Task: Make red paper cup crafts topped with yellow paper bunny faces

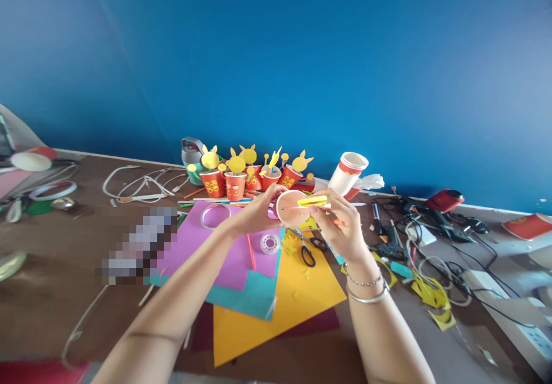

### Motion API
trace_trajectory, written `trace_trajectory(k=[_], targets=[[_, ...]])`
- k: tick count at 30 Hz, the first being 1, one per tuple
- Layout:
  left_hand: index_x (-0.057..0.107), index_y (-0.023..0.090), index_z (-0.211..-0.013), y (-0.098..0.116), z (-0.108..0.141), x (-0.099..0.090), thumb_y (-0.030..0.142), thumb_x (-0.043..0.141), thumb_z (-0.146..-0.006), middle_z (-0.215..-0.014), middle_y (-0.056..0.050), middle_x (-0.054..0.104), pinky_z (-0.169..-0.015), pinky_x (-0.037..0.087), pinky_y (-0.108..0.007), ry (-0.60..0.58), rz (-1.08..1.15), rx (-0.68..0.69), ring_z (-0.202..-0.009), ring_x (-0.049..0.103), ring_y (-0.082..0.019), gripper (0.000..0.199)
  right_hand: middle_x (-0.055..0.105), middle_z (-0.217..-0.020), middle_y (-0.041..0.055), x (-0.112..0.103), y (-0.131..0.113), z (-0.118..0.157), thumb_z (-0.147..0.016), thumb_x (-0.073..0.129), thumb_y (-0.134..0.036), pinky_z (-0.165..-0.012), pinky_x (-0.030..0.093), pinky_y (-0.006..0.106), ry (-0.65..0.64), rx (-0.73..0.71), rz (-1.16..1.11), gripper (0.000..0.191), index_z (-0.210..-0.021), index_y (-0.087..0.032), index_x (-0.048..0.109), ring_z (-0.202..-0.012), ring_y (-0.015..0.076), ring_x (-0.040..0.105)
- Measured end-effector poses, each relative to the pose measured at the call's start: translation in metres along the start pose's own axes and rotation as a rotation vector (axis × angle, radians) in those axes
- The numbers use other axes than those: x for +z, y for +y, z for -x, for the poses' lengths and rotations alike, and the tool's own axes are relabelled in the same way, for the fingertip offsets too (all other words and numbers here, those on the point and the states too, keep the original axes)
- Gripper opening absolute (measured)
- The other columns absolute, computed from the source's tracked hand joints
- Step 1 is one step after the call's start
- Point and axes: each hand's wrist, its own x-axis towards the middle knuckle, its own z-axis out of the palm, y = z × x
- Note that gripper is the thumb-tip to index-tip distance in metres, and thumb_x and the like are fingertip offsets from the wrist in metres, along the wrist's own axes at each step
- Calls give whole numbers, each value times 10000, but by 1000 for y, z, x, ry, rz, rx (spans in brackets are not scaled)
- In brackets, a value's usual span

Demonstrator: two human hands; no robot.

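Note:
My left hand (259, 210) is wrapped round a paper cup (292, 208), its open mouth tipped toward me. At the cup's right side my right hand (342, 223) pinches a yellow piece (313, 200), and a thin stick reaches from there across the cup's mouth. Behind my hands stand several red cups, such as this red cup (213, 184), with yellow paper figures (210, 160) rising from them. Under my hands lie purple paper (194, 257), teal paper (245, 299) and yellow paper (276, 326).
Black scissors (307, 256) and a tape roll (270, 243) lie below my hands. A stack of white cups (345, 177) leans behind my right hand. Glue gun (393, 246), cables and yellow scraps (431, 295) are at the right; a power strip (509, 303) lies farther right.

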Motion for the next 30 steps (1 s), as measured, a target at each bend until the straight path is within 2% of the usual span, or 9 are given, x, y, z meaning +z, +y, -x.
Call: trace_trajectory(k=[9,19,30], targets=[[428,215,-1186,-7,1,0,289,761,-678,-1195,-94,554,-870,484,-335,-25,-62,-19,-1033,599,-220,612,655,-957,61,-1,-4,-2,-909,549,-212,-762,513,317,-58,-8,1,181,-990,-239,709,-903,184,633],[417,219,-1210,-7,1,-1,280,765,-682,-1204,-98,549,-851,496,-355,-47,-7,0,-1035,600,-231,635,650,-967,77,-1,-4,0,-900,551,-185,-734,514,338,-103,-31,-39,193,-995,-236,710,-894,202,631],[415,213,-1182,-3,2,-3,272,759,-679,-1177,-89,556,-848,493,-351,-62,-37,26,-1024,598,-220,612,653,-978,66,-3,-6,-1,-893,572,-169,-749,521,319,-67,-38,-43,191,-1005,-242,708,-902,189,639]])
